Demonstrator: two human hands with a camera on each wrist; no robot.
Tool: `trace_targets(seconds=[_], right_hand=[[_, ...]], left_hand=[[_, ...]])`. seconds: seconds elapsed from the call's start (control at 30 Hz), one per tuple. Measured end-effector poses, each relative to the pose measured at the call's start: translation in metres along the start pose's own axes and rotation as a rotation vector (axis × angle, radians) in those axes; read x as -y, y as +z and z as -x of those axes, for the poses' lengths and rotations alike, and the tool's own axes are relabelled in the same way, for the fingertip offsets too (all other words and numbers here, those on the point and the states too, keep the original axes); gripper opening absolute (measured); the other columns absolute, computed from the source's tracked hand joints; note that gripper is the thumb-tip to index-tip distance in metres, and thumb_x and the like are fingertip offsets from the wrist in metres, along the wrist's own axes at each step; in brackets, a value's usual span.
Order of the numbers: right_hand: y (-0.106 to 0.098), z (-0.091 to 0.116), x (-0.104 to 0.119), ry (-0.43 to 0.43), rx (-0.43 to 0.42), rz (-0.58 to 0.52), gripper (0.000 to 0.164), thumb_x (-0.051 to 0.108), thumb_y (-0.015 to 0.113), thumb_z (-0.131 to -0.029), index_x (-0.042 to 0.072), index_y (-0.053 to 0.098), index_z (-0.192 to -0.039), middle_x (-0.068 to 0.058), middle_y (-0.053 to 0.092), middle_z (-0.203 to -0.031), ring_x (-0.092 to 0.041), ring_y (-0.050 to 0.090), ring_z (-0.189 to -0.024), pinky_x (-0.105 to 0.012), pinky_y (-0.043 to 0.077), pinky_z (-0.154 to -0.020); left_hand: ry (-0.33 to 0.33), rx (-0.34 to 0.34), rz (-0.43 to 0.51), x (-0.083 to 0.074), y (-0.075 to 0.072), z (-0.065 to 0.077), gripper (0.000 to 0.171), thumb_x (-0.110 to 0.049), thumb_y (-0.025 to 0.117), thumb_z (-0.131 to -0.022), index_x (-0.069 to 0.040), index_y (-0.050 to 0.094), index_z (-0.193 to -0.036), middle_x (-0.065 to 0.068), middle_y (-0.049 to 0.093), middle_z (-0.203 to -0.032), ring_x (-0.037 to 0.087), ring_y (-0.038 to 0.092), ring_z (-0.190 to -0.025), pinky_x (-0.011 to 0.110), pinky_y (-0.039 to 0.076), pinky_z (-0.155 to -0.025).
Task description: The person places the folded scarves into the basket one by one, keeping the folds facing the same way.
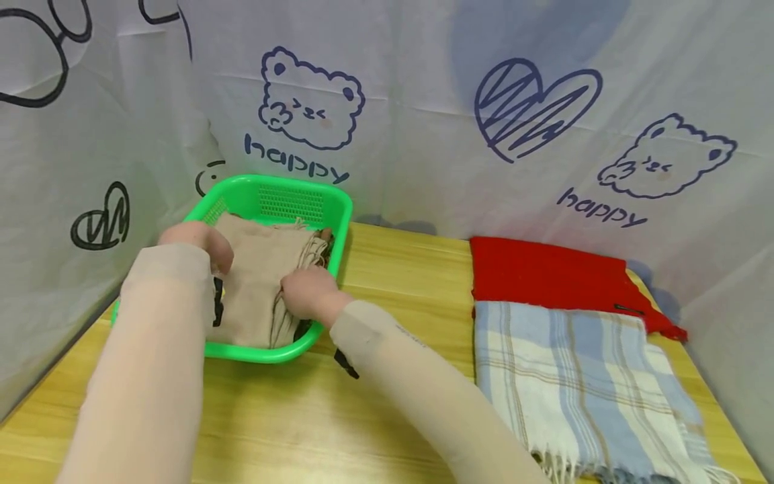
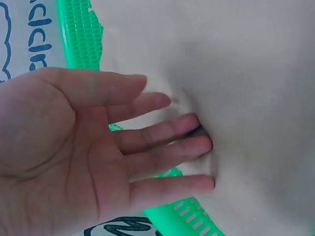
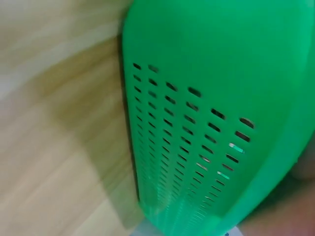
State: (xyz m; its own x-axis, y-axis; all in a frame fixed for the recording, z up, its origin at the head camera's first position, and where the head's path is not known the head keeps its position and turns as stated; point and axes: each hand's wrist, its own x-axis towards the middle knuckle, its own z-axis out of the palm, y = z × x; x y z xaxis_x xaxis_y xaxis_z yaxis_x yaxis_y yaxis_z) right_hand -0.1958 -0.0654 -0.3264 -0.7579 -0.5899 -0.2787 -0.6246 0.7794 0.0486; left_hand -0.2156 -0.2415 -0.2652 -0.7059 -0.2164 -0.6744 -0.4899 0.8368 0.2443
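Note:
A folded beige scarf [image 1: 254,282] with a fringe along its right side lies in a green plastic basket [image 1: 260,353]. My left hand [image 1: 198,239] is at the scarf's left side. In the left wrist view the fingers of that hand [image 2: 113,147] are nearly straight, with their tips against the beige cloth [image 2: 261,123]. At the scarf's right edge, my right hand [image 1: 311,293] pinches the layered cloth with curled fingers. The right wrist view shows mostly the basket's slotted wall [image 3: 197,49], with a blurred bit of the right hand [image 3: 280,211] beyond the rim.
On the right of the wooden table [image 1: 399,269] lie a folded red cloth [image 1: 544,272] and, overlapping its front, a blue and white plaid scarf [image 1: 580,383] with fringe. White printed curtains [image 1: 411,134] stand behind and at both sides. Darker cloth [image 1: 304,328] shows beside the beige scarf.

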Motion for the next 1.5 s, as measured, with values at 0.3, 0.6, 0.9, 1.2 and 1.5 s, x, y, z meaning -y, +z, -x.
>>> trace_targets(seconds=[0.3, 0.6, 0.9, 1.2, 1.5], right_hand=[[-0.012, 0.031, -0.061, 0.034, -0.317, -0.321, 0.035, 0.017, 0.042, -0.097, 0.01, 0.052, -0.13, -0.007, 0.059, -0.128, -0.023, 0.059, -0.112, -0.035, 0.045, -0.098], [0.0, 0.099, -0.194, 0.334, -0.32, -0.572, 0.046, 0.024, 0.049, -0.094, 0.003, 0.044, -0.135, -0.017, 0.047, -0.139, -0.033, 0.044, -0.128, -0.046, 0.036, -0.107], [0.034, 0.182, -0.292, 0.546, -0.117, -0.524, 0.06, 0.028, 0.047, -0.094, -0.011, 0.031, -0.137, -0.032, 0.035, -0.14, -0.046, 0.035, -0.127, -0.056, 0.03, -0.107], [0.088, 0.254, -0.35, 0.662, 0.055, -0.483, 0.066, 0.029, 0.052, -0.088, -0.023, 0.034, -0.124, -0.042, 0.039, -0.126, -0.055, 0.039, -0.116, -0.059, 0.036, -0.099], [0.121, 0.279, -0.357, 0.645, 0.213, -0.492, 0.081, 0.038, 0.055, -0.087, -0.028, 0.028, -0.126, -0.045, 0.036, -0.129, -0.053, 0.041, -0.117, -0.057, 0.036, -0.1]], left_hand=[[0.238, -0.071, -0.139, -0.05, 0.01, 0.007, 0.054, -0.023, 0.033, -0.094, 0.01, 0.029, -0.136, 0.033, 0.031, -0.136, 0.044, 0.036, -0.122, 0.047, 0.037, -0.104], [0.59, -0.155, -0.33, -0.162, 0.045, 0.022, 0.029, -0.005, 0.039, -0.091, 0.005, 0.05, -0.116, 0.021, 0.05, -0.127, 0.031, 0.049, -0.112, 0.039, 0.042, -0.097], [0.834, -0.051, -0.488, -0.239, 0.139, 0.027, 0.045, -0.018, 0.041, -0.097, -0.005, 0.038, -0.14, 0.01, 0.04, -0.146, 0.027, 0.036, -0.136, 0.037, 0.03, -0.113], [0.968, -0.053, -0.545, -0.266, 0.23, 0.026, 0.053, -0.039, 0.046, -0.096, -0.019, 0.034, -0.144, 0.003, 0.028, -0.153, 0.025, 0.026, -0.141, 0.042, 0.03, -0.113], [1.102, -0.204, -0.775, -0.273, 0.277, 0.02, 0.052, -0.053, 0.037, -0.095, -0.029, 0.036, -0.142, -0.004, 0.032, -0.15, 0.016, 0.028, -0.14, 0.038, 0.03, -0.113]])
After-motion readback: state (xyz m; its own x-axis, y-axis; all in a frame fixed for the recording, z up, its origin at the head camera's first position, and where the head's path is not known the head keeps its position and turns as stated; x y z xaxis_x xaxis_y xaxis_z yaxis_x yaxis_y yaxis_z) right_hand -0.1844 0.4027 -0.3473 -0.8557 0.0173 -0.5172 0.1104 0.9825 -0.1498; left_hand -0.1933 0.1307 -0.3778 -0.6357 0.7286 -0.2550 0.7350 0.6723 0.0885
